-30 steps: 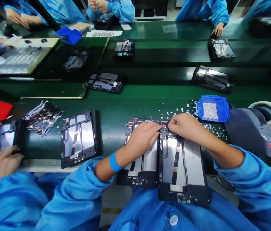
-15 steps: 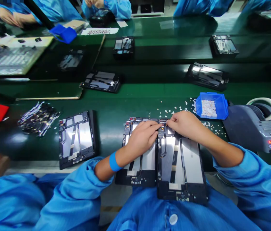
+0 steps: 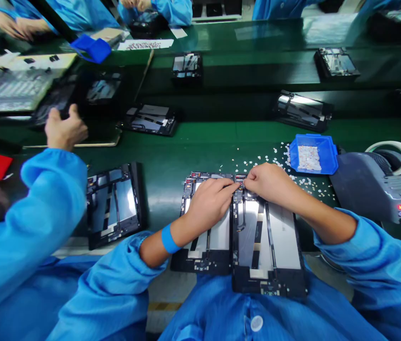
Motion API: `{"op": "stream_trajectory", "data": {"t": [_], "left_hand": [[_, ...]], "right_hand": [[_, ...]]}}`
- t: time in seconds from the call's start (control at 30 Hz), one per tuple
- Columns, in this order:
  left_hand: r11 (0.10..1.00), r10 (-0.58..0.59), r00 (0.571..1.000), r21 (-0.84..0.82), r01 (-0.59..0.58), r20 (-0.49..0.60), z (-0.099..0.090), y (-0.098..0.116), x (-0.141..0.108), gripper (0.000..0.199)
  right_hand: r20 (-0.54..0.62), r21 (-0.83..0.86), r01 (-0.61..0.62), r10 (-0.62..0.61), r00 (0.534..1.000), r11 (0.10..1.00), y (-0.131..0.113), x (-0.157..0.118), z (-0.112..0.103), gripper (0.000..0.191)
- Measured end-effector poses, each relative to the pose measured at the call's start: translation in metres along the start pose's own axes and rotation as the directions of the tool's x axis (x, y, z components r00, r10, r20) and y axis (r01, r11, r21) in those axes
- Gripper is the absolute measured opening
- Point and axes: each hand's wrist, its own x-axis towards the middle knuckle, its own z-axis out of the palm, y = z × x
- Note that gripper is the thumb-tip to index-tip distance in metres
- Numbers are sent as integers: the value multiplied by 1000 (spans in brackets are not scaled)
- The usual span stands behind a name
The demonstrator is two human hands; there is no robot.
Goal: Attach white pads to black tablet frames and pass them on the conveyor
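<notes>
Two opened tablet-like devices lie side by side at the table's near edge, the left one (image 3: 218,239) and the right one (image 3: 282,232), their inner parts facing up. My left hand (image 3: 211,201), with a blue band at the wrist, rests over the left device, its fingers reaching to the top edge of the right one. My right hand (image 3: 266,182) is pinched at the top of the right device, its fingertips close to those of my left hand. Whatever the fingertips hold is too small to make out.
A blue bin (image 3: 313,154) of small pale pieces stands behind my right hand, with loose pieces scattered around. Right of it is a grey tape machine (image 3: 374,184). Another open device (image 3: 113,203) lies left, beside a co-worker's arm (image 3: 54,189). More devices lie on the line beyond.
The co-worker's arm at the left has reached forward to a dark device, now covering the pile of strips. Devices on the far line have shifted slightly. My hands have barely moved.
</notes>
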Motion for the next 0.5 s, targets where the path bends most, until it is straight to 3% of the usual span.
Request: {"op": "stream_trajectory", "data": {"t": [0.17, 0.33, 0.43, 0.5], "left_hand": [[982, 38, 996, 181, -51, 75, -8, 6, 3, 34], [971, 66, 982, 215, -105, 178, -14, 3, 12, 31], [978, 92, 974, 167, -128, 208, -15, -6, 15, 33], [983, 102, 971, 128, -132, 216, -16, -11, 16, 35]], "right_hand": [[22, -9, 9, -9, 1000, 1000, -1, 2, -1, 24], [-38, -21, 77, -78, 996, 997, 6, -7, 5, 18], [-139, -17, 226, -226, 964, 974, 19, -21, 15, 20], [-203, -51, 366, -369, 907, 929, 29, -30, 23, 27]]}}
